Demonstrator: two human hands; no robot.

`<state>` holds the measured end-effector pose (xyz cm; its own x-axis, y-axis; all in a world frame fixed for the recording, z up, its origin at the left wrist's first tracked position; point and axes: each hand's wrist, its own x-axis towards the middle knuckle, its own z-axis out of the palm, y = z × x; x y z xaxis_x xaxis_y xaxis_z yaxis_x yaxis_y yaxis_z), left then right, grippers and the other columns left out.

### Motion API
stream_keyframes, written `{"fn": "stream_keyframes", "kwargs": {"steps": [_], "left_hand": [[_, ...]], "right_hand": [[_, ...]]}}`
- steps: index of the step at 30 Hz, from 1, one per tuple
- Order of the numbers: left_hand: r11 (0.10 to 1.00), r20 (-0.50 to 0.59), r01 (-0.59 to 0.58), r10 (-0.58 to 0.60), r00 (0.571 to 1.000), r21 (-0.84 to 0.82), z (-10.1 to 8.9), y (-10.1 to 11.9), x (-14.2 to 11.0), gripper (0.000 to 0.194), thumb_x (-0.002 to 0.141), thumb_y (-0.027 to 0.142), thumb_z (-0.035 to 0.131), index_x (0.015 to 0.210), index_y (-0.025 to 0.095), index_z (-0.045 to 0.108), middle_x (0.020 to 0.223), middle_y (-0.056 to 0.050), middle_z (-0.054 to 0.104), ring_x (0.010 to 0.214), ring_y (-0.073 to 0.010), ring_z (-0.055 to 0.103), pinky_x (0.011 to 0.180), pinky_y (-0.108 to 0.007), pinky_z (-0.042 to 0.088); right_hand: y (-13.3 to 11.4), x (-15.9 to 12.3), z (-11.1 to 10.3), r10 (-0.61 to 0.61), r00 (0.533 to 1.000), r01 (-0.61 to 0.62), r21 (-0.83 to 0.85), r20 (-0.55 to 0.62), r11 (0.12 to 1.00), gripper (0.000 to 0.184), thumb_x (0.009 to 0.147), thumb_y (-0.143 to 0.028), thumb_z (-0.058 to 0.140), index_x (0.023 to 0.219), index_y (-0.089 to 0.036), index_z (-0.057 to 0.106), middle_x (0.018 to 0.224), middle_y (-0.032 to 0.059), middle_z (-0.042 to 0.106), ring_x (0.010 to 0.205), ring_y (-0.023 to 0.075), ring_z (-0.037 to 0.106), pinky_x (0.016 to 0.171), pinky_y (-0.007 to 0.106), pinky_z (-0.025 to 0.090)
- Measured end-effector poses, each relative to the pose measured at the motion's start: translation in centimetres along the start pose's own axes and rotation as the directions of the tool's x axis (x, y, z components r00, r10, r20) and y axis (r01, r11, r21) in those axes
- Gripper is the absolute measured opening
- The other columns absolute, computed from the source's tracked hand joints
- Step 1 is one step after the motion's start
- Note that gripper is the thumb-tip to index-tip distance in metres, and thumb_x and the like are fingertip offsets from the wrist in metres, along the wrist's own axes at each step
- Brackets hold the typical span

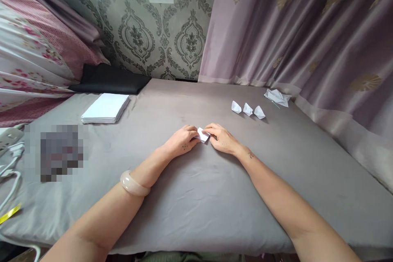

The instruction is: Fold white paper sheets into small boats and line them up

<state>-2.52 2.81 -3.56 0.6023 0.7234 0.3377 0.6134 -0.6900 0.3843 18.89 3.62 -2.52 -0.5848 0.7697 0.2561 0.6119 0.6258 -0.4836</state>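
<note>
A small folded piece of white paper lies on the grey cloth-covered table, pinched from both sides. My left hand presses its fingertips on the paper's left edge, fingers curled. My right hand holds the right edge, fingers bent over it. A pale bangle sits on my left forearm. Three small folded white paper shapes stand in a row to the right, beyond my hands.
A stack of white paper sheets lies at the back left, beside a black pad. Crumpled white paper rests by the mauve curtain at the right. White cables and a power strip are at the left edge.
</note>
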Motion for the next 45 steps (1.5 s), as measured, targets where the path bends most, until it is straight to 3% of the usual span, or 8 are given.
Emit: {"fn": "stream_keyframes", "kwargs": {"steps": [6,11,16,23,28,36,45], "left_hand": [[0.973,0.063,-0.038,0.025,0.998,0.228,-0.4,0.7,-0.1,0.034,0.099,0.025,0.033,0.095,0.015,0.065,0.095,-0.010,0.063,0.090,-0.0204,0.056,0.079,-0.032,0.049],[0.954,0.034,0.011,-0.022,0.999,0.298,0.1,0.8,-0.3,0.033,0.098,0.023,0.033,0.090,0.015,0.064,0.095,-0.010,0.063,0.089,-0.0207,0.057,0.079,-0.033,0.049],[0.966,-0.036,0.147,-0.142,0.989,0.212,0.6,0.8,-0.5,0.029,0.097,0.024,0.037,0.090,0.017,0.065,0.097,-0.008,0.063,0.090,-0.0202,0.057,0.078,-0.032,0.049],[0.925,-0.142,0.378,-0.379,0.914,-0.037,1.2,0.6,-0.5,0.021,0.091,0.026,0.049,0.085,0.018,0.067,0.096,-0.008,0.061,0.090,-0.0206,0.057,0.082,-0.035,0.049],[0.899,-0.189,0.422,-0.437,0.880,-0.113,1.7,0.7,-0.3,0.016,0.088,0.025,0.053,0.083,0.018,0.067,0.093,-0.008,0.059,0.088,-0.0209,0.056,0.082,-0.037,0.049],[0.838,-0.185,0.521,-0.545,0.818,-0.164,1.8,1.3,0.1,0.014,0.085,0.025,0.056,0.076,0.017,0.061,0.094,-0.009,0.057,0.092,-0.0224,0.055,0.081,-0.039,0.049],[0.826,-0.171,0.526,-0.559,0.811,-0.203,1.7,1.4,0.1,0.015,0.086,0.025,0.055,0.073,0.018,0.058,0.093,-0.008,0.055,0.090,-0.0222,0.053,0.080,-0.039,0.049]], "right_hand": [[-1.4,-1.2,0.7,0.007,0.997,-0.015,-0.112,-0.073,0.994,0.035,0.081,-0.012,0.052,0.113,-0.020,0.063,0.113,0.0073,0.063,0.099,0.0210,0.054,0.086,0.034,0.048],[-1.5,-1.2,1.2,-0.014,0.994,-0.007,-0.200,-0.104,0.980,0.020,0.088,-0.018,0.052,0.103,-0.018,0.065,0.110,0.0091,0.066,0.099,0.0230,0.055,0.086,0.036,0.048],[-0.8,-1.1,1.3,-0.025,0.994,0.008,-0.154,-0.109,0.988,0.022,0.094,-0.018,0.045,0.098,-0.018,0.067,0.111,0.0084,0.067,0.099,0.0213,0.057,0.086,0.035,0.049],[-0.2,-0.3,1.7,0.160,0.966,-0.151,0.060,-0.202,0.987,0.016,0.090,-0.019,0.055,0.084,-0.020,0.070,0.104,0.0055,0.068,0.096,0.0184,0.060,0.089,0.032,0.047],[-0.3,0.3,1.8,0.288,0.937,-0.260,0.152,-0.200,0.953,0.017,0.088,-0.023,0.056,0.077,-0.020,0.069,0.103,0.0061,0.066,0.091,0.0171,0.062,0.087,0.031,0.047],[-0.6,0.9,1.8,0.371,0.905,-0.344,0.157,-0.208,0.926,0.020,0.086,-0.027,0.057,0.069,-0.018,0.063,0.102,0.0082,0.062,0.083,0.0165,0.061,0.084,0.032,0.047],[-0.4,1.2,1.8,0.423,0.888,-0.405,0.129,-0.179,0.905,0.022,0.083,-0.029,0.059,0.063,-0.019,0.057,0.100,0.0069,0.060,0.072,0.0150,0.059,0.076,0.033,0.048]]}}
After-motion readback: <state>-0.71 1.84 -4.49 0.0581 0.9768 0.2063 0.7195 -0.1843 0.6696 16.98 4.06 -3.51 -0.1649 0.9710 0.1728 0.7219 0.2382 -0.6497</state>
